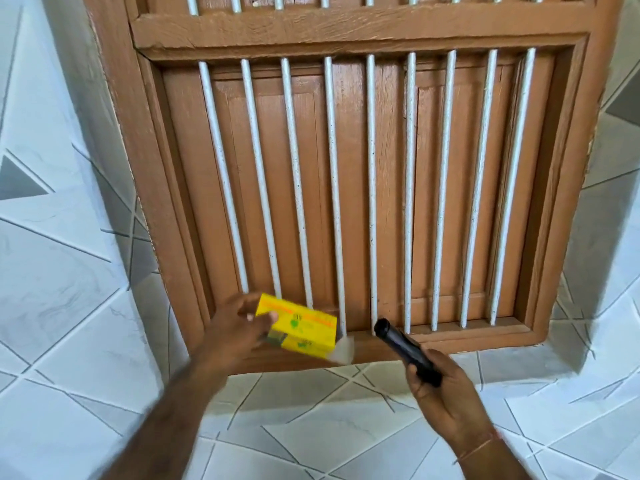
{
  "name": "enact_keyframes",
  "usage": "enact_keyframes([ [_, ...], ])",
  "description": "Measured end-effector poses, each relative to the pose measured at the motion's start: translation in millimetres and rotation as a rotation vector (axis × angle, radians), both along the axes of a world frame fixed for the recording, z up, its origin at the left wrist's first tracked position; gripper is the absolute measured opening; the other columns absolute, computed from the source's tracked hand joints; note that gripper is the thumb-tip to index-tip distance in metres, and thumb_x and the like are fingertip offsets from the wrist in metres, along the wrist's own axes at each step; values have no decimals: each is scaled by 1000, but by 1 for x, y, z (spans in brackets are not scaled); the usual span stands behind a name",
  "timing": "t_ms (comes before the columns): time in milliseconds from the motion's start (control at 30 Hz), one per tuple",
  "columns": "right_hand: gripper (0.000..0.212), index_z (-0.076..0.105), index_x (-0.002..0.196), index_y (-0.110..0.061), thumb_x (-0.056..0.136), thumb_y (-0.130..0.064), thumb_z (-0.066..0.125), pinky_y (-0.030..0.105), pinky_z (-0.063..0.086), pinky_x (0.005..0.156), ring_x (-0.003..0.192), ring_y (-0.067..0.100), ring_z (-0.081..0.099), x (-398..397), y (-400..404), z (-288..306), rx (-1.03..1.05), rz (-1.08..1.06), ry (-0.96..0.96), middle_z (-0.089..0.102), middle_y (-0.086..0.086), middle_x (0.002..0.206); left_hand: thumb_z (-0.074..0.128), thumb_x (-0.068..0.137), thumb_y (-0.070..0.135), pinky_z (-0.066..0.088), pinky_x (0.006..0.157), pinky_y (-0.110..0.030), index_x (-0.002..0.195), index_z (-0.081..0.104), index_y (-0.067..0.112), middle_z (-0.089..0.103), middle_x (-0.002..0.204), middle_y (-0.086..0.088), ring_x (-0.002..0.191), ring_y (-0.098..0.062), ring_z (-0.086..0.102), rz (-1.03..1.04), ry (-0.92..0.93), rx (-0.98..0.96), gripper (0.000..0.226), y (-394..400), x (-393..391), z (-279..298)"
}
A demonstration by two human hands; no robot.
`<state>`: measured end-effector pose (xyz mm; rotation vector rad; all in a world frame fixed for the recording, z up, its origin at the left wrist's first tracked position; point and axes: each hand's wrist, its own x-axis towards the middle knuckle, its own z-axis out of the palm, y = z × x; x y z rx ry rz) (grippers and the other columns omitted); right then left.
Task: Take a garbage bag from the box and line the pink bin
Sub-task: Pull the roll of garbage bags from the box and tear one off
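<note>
A yellow cardboard box [300,326] with green print is held at the window sill by my left hand [232,332], whose fingers wrap its left end. The box looks blurred. To the right, my right hand [446,393] grips a black roll of garbage bags [405,351], which points up and left toward the window bars. The roll is outside the box and a short gap separates the two. No pink bin shows in this view.
A brown wooden window [360,188] with white vertical bars [332,188] and closed shutters fills the wall ahead. Its sill [450,337] runs just behind both hands. White tiles with grey lines [62,271] cover the wall around it.
</note>
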<state>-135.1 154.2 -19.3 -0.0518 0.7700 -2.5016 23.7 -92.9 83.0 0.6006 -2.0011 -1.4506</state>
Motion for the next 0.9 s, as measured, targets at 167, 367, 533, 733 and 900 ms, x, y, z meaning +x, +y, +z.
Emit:
enact_keyframes([
  [167, 33, 60, 100, -23, 85, 6, 61, 39, 52, 70, 91, 30, 62, -3, 26, 15, 343, -46, 285, 63, 11, 101, 65, 87, 2, 54, 81, -45, 110, 64, 7, 70, 98, -14, 88, -29, 64, 3, -24, 407, 23, -15, -16, -98],
  [367, 60, 52, 120, -32, 81, 11, 66, 51, 53, 84, 95, 30, 62, 11, 18, 15, 464, -45, 408, 56, 8, 112, 73, 80, 19, 49, 80, -36, 97, 68, 17, 74, 95, -3, 93, -26, 68, 142, -164, -21, 18, -19, -30, -133],
  [533, 74, 50, 125, -34, 70, 8, 76, 48, 59, 75, 91, 26, 62, 25, 3, 19, 538, 8, 500, 60, 7, 101, 65, 84, 32, 47, 96, -37, 116, 65, 22, 67, 113, 1, 108, -22, 59, 326, -104, -561, 34, 0, -22, -114],
  [733, 82, 47, 125, -40, 71, 15, 74, 29, 56, 62, 75, 11, 69, 41, -23, 24, 581, 139, 701, 71, -9, 81, 68, 66, 60, 55, 89, -30, 117, 60, 37, 68, 112, 4, 100, -4, 65, -502, -213, -34, 56, 63, -19, -76],
  [900, 94, 50, 125, -44, 49, -10, 94, 38, 57, 69, 82, 20, 69, 53, -47, 29, 520, 173, 644, 70, 4, 90, 66, 83, 21, 50, 72, -27, 94, 77, 16, 76, 93, -11, 81, -15, 66, -461, -48, 151, 16, 53, -5, -78],
])
